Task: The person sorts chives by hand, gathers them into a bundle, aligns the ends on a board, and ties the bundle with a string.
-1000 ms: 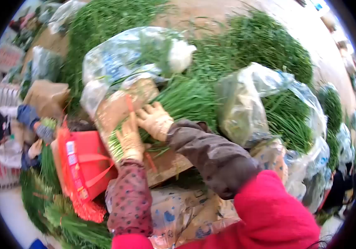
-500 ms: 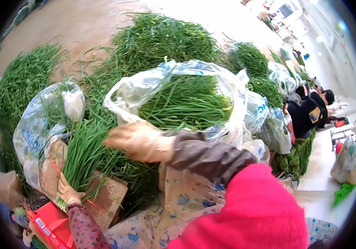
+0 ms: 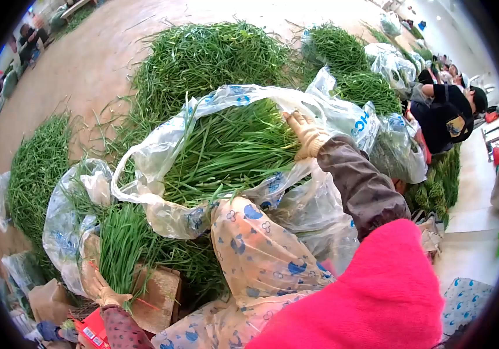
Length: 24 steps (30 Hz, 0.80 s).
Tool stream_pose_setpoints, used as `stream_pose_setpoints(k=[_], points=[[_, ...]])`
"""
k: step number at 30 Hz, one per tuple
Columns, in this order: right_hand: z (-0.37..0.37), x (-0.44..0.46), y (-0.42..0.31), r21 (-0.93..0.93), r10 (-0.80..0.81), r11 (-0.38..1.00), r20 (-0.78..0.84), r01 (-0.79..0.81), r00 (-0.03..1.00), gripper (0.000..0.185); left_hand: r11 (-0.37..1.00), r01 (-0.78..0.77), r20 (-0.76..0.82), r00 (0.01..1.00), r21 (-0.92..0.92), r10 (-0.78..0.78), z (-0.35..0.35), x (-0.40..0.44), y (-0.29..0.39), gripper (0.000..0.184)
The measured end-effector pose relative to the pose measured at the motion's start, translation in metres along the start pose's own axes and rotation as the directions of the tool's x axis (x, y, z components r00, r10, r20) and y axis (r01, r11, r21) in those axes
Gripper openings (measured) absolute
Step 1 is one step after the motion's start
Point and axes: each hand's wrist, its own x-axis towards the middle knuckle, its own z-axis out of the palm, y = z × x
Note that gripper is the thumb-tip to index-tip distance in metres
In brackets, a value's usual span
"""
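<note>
A bunch of green chives point(image 3: 120, 247) lies on a brown board point(image 3: 159, 294) at lower left. My gloved left hand point(image 3: 107, 292) is wrapped around its lower end, thumb to one side and fingers to the other; the stalk ends are hidden under the hand. In front of me, a clear plastic bag point(image 3: 162, 142) gapes around a large heap of loose chives point(image 3: 232, 148). My gloved right hand point(image 3: 307, 135) rests at the heap's right end, near the pale stalk ends, with its fingers stretched apart and nothing visibly held.
Piles of chives lie on the floor behind the bag point(image 3: 208, 64) and at left point(image 3: 40, 168). A red box point(image 3: 93, 330) sits by my left forearm. Patterned plastic sheeting point(image 3: 261, 250) covers my lap. At right, a person in black point(image 3: 444, 119) bends near filled bags point(image 3: 400, 145).
My right hand has moved right, from the bag's near left edge to the stalk ends inside it. The view has shifted; my left hand stays at the bunch.
</note>
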Motion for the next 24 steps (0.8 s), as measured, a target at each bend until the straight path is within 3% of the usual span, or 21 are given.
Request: stream_pose_setpoints(k=[3,5,7,9,10,12,13,14,15,16,17,18,19,20,21,24], points=[[0.018,-0.017,0.008,0.031,0.046,0.999,-0.073,-0.044,0.996,0.128,0.998,-0.019,-0.07,0.997,0.065,0.024,0.001,0.013,-0.002,0.163],[0.03,-0.026,0.015,0.21,0.196,0.96,-0.026,-0.186,0.98,0.128,0.994,-0.104,-0.178,0.978,0.03,0.108,-0.002,0.027,-0.004,0.159],[0.037,-0.033,0.022,0.353,0.336,0.868,0.101,-0.35,0.936,0.121,0.989,-0.15,-0.178,0.973,-0.008,0.146,-0.045,0.006,0.029,0.15],[0.03,-0.039,0.029,0.473,0.25,0.831,0.155,-0.294,0.956,0.108,0.961,-0.276,-0.276,0.926,-0.028,0.258,-0.085,-0.014,0.071,0.137],[0.029,-0.043,0.026,0.417,0.225,0.881,0.049,-0.224,0.973,0.104,0.936,-0.352,-0.381,0.863,0.02,0.332,-0.106,-0.036,0.102,0.121],[0.045,-0.039,0.03,0.254,0.13,0.964,-0.185,-0.08,0.974,0.099,0.767,-0.626,-0.571,0.583,0.137,0.578,-0.123,-0.041,0.145,0.106],[0.044,-0.039,0.031,0.268,0.138,0.96,-0.188,-0.085,0.972,0.099,0.61,-0.769,-0.685,0.342,0.189,0.644,-0.133,-0.058,0.178,0.089],[0.039,-0.038,0.03,0.31,0.105,0.95,-0.188,-0.042,0.977,0.098,0.354,-0.913,-0.728,0.102,0.202,0.678,-0.146,-0.083,0.217,0.079],[0.037,-0.036,0.031,0.35,0.069,0.937,-0.192,0.002,0.979,0.096,0.248,-0.951,-0.726,0.038,0.184,0.686,-0.152,-0.11,0.258,0.075],[0.043,-0.031,0.036,0.441,0.093,0.897,-0.174,-0.007,0.98,0.094,0.133,-0.956,-0.695,-0.09,0.26,0.713,-0.152,-0.127,0.293,0.074],[0.041,-0.027,0.041,0.449,0.099,0.893,-0.179,-0.008,0.979,0.094,0.089,-0.976,-0.63,-0.057,0.198,0.775,-0.151,-0.148,0.326,0.066],[0.038,-0.023,0.047,0.541,0.078,0.841,-0.098,-0.013,0.992,0.093,-0.04,-0.991,-0.606,-0.11,0.128,0.788,-0.144,-0.164,0.358,0.066],[0.035,-0.021,0.052,0.625,0.047,0.78,-0.02,-0.024,0.999,0.092,-0.023,-0.974,-0.588,-0.155,0.225,0.794,-0.129,-0.174,0.388,0.069],[0.03,-0.023,0.047,0.492,0.113,0.865,-0.011,-0.093,0.994,0.09,-0.05,-0.98,-0.531,-0.146,0.191,0.834,-0.118,-0.182,0.414,0.074],[0.026,-0.029,0.045,0.398,0.071,0.917,-0.083,-0.032,0.994,0.088,-0.002,-0.973,-0.488,-0.118,0.231,0.865,-0.106,-0.193,0.436,0.078],[0.033,-0.015,0.042,0.29,0.028,0.957,-0.045,-0.014,0.999,0.069,0.133,-0.975,-0.339,0.066,0.18,0.939,-0.077,-0.206,0.486,0.095]])
